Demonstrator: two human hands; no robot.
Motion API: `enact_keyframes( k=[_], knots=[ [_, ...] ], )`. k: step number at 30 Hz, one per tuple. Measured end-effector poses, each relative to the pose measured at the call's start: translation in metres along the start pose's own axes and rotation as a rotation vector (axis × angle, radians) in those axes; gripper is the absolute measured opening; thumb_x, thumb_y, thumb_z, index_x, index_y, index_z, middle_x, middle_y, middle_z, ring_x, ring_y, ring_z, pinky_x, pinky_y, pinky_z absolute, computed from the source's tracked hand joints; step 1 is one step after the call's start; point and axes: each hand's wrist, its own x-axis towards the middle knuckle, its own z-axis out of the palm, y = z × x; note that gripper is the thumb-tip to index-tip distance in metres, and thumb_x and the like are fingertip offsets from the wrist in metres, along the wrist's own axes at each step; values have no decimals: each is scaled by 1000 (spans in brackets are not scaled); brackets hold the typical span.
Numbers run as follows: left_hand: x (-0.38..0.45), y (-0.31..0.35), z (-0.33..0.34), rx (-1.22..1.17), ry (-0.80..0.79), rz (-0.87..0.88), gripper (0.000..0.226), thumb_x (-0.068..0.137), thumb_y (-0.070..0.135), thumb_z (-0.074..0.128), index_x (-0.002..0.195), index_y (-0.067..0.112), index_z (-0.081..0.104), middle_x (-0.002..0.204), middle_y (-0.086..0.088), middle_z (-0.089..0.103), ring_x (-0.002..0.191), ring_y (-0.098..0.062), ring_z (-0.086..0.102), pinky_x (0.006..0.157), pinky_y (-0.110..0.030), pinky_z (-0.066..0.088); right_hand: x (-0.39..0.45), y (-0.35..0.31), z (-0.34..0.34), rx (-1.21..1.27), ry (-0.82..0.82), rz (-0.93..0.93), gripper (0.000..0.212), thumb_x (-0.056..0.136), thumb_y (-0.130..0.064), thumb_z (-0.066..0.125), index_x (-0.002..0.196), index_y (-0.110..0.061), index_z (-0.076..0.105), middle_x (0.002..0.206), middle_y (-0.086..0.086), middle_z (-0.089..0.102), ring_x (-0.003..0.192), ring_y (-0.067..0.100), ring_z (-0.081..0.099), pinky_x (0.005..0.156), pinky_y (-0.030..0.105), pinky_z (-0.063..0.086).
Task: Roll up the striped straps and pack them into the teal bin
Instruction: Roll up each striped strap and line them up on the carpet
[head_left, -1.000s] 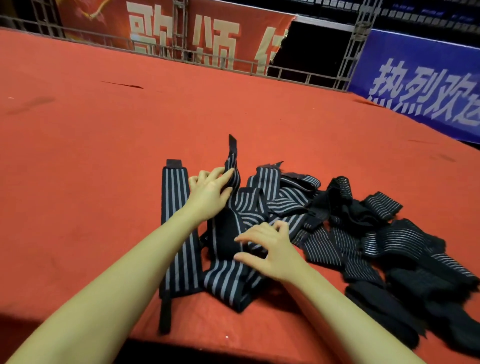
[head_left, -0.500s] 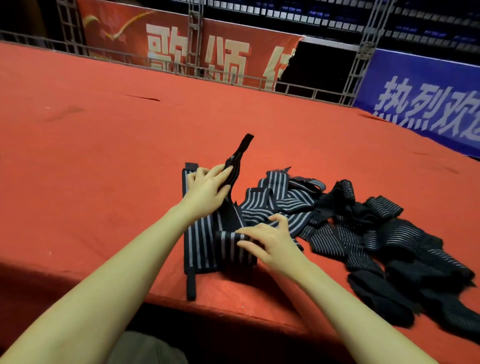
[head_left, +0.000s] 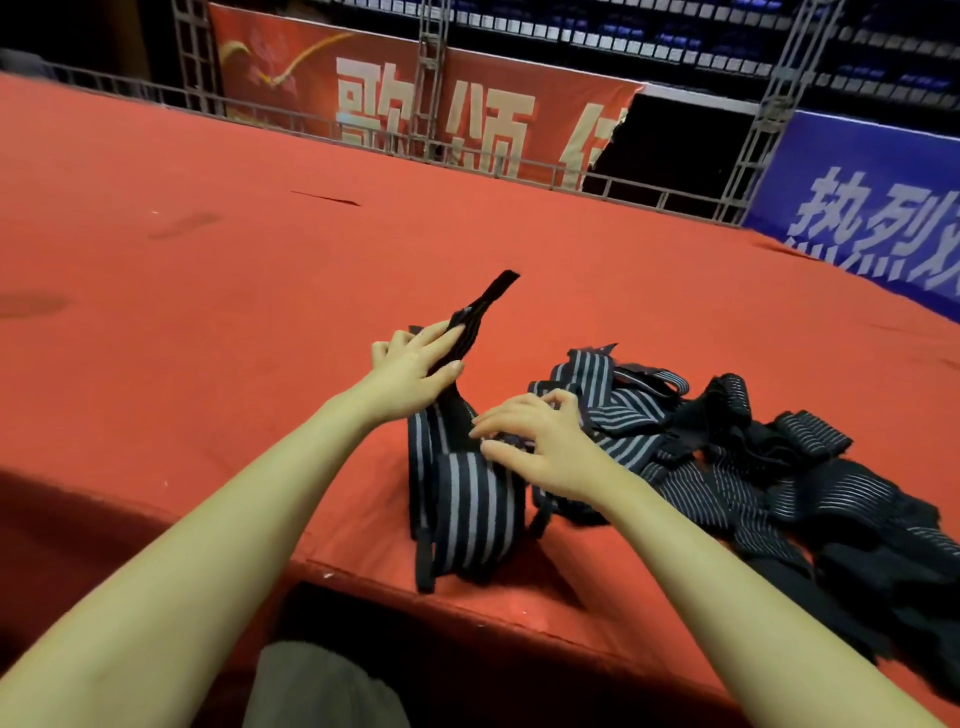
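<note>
A black strap with grey stripes (head_left: 467, 499) lies at the near edge of the red platform (head_left: 208, 312), its black end lifted, pinched by the left hand (head_left: 415, 371). Right hand (head_left: 540, 441) presses its fold, fingers seemingly curled. The strap pile (head_left: 727, 457) sits just right of it.

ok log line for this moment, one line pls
left hand: grips strap end | right hand: fingers on striped strap | pile: unrolled

You face a wide bench (head_left: 218, 291) covered in red-orange cloth, its near edge dropping into shadow below you. Beyond its far edge runs a grey metal truss railing (head_left: 431, 78), hung with a red banner (head_left: 374, 88) bearing pale characters and, to your right, a blue banner (head_left: 872, 208) with white ones. Behind them the room is dark.
</note>
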Motion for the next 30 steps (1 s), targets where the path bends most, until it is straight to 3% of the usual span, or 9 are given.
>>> enact_keyframes(
  k=[4,11,17,24,28,30],
  knots=[
    [-6,-14,16,-14,-30,-20,50,102,37,32,149,42,13,156,18,14,122,-21,28,93,-29,11,2,6,27,-94,-106,75,33,97,-40,50,128,-34,56,140,-20,47,132,1,32,97,28,5],
    [-8,-42,42,34,-52,-7,52,102,37,33,150,35,14,157,16,10,123,-21,27,97,-32,12,20,22,62,-96,6,263,49,99,-35,46,146,-27,35,156,-10,26,141,11,20,103,31,7],
    [11,-66,62,90,-59,54,68,88,59,12,150,33,18,157,13,16,120,-24,33,97,-34,14,72,54,83,-48,109,428,56,100,-34,42,150,-18,23,149,-1,37,135,16,32,107,37,12],
    [52,-110,94,258,-62,72,57,94,45,27,142,20,43,148,2,41,107,-31,50,88,-48,36,135,100,131,133,-1,462,59,100,-32,43,151,-27,14,133,-1,54,124,16,45,97,31,14],
    [68,-131,113,233,-48,26,56,94,43,29,141,19,46,146,2,44,106,-30,51,86,-49,37,151,119,157,306,116,541,59,96,-28,54,147,-32,24,115,-8,58,114,11,51,94,30,17],
    [76,-139,118,208,-25,28,54,94,42,31,141,20,45,146,3,44,107,-28,49,86,-48,35,162,128,166,342,145,566,60,94,-29,55,146,-32,25,120,-8,55,117,9,48,92,27,14]
  ],
)
